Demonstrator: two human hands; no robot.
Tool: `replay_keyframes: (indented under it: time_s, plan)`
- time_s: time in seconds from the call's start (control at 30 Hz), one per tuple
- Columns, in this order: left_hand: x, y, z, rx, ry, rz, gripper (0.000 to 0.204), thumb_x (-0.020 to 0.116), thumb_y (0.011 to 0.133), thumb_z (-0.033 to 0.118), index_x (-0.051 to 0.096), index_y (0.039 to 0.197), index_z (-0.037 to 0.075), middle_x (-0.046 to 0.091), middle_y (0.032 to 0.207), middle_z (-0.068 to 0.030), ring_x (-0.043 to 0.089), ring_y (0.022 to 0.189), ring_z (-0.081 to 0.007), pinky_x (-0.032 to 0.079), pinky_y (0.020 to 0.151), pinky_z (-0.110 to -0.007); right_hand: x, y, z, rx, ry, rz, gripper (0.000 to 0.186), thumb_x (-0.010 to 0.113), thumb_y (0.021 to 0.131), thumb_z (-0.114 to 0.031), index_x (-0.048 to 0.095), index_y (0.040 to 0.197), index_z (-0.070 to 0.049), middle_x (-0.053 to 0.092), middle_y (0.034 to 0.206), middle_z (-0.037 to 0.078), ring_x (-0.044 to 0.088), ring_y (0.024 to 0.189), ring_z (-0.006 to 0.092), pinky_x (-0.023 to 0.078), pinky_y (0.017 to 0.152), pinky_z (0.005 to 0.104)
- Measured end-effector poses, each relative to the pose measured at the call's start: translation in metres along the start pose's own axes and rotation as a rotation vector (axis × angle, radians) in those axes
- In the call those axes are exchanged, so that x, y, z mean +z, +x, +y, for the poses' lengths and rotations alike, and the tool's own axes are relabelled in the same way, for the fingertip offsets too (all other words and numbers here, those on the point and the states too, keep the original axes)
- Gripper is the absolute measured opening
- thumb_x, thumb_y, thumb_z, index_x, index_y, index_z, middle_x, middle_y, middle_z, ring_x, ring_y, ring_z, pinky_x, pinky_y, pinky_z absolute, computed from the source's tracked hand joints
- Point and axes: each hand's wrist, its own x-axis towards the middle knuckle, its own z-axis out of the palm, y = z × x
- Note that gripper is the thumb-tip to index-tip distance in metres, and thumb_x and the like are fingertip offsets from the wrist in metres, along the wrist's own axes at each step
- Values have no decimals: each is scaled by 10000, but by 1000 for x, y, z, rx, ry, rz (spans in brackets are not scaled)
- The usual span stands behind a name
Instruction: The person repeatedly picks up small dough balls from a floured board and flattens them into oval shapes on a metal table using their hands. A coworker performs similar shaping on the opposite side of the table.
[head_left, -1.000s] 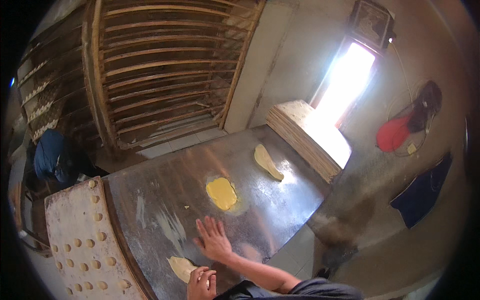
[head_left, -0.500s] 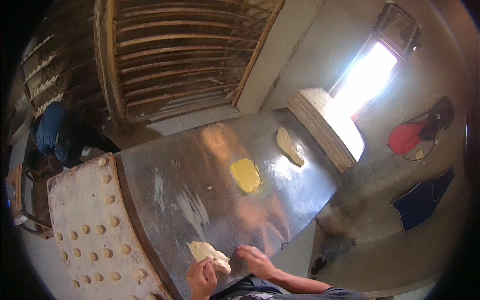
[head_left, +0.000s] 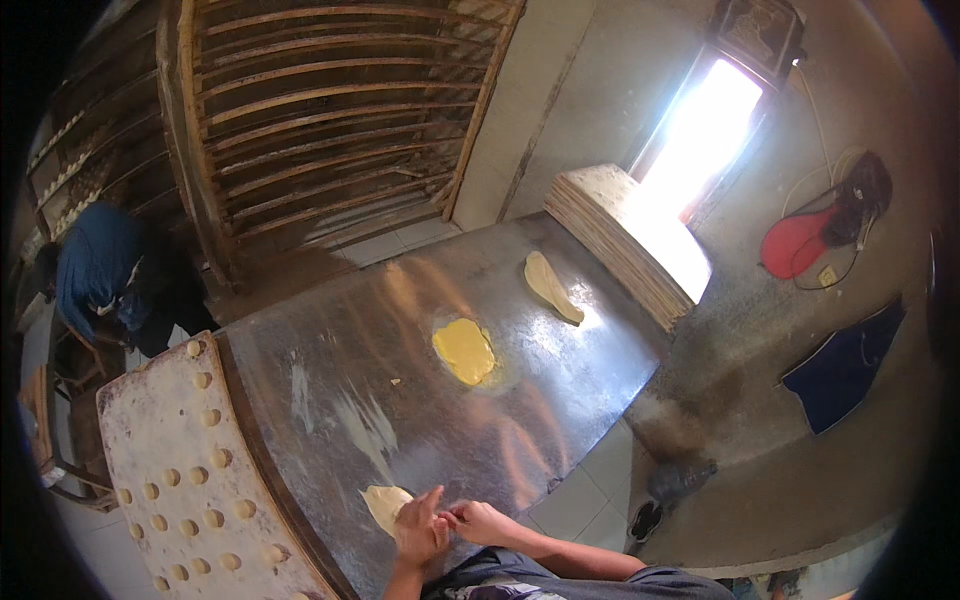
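Note:
A pale, flattened piece of dough (head_left: pixel 380 505) rests at the near edge of the metal table (head_left: pixel 330 440). My left hand (head_left: pixel 420 530) is closed around the dough's right end and hides that part. Close beside it, my right hand (head_left: pixel 480 523) has its fingers pinched together, meeting the left fingers. What sits between the right fingertips is too small to make out. Farther up the table lies a yellow slab of soft fat (head_left: pixel 465 352). Beyond it is a long pale strip of dough (head_left: pixel 550 288).
A floured board (head_left: pixel 130 420) with several round dough balls adjoins the table's left side. Stacked boards (head_left: pixel 625 240) stand at its far right end. A wooden rack (head_left: pixel 340 110) is behind. At the far left a person in blue (head_left: pixel 100 265) bends over.
My right hand has come off the bare tabletop and moved left to meet my left hand. My left hand has shifted right, over the dough's end. The whole view has moved slightly.

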Motion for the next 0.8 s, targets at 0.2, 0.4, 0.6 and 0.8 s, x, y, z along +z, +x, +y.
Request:
replay_keyframes:
  time_s: [0.2,0.4,0.6,0.8]
  plan:
    - [-12,7,18,59,41,14,499,411,1043,441,635,1251,46,705,1031,-148,677,932,-347,511,851,-466,2,28,5,-476,-120,-196,228,630,870,-165,696,1037,-25,720,914,223,692,794,427,540,718,463]
    - [-5,9,16,218,440,-69,384,691,903,249,489,588,162,524,573,-4,569,554,-192,412,593,-354,-39,-39,16,-28,442,-182,161,629,878,-120,612,998,-14,633,783,129,617,680,228,511,624,392]
    - [-8,-4,12,66,318,64,267,664,933,204,624,685,113,570,626,-28,600,624,-224,472,656,-385,-39,-2,7,-717,-875,531,355,639,814,-134,599,1150,-26,607,1300,253,570,1257,384,427,1086,530]
    - [-15,-18,40,-107,184,110,199,701,885,91,717,1083,89,630,1009,-99,648,876,-284,545,791,-419,-24,53,34,-770,-600,177,597,639,800,-148,537,1379,-45,360,1574,271,300,1479,461,195,1234,566]
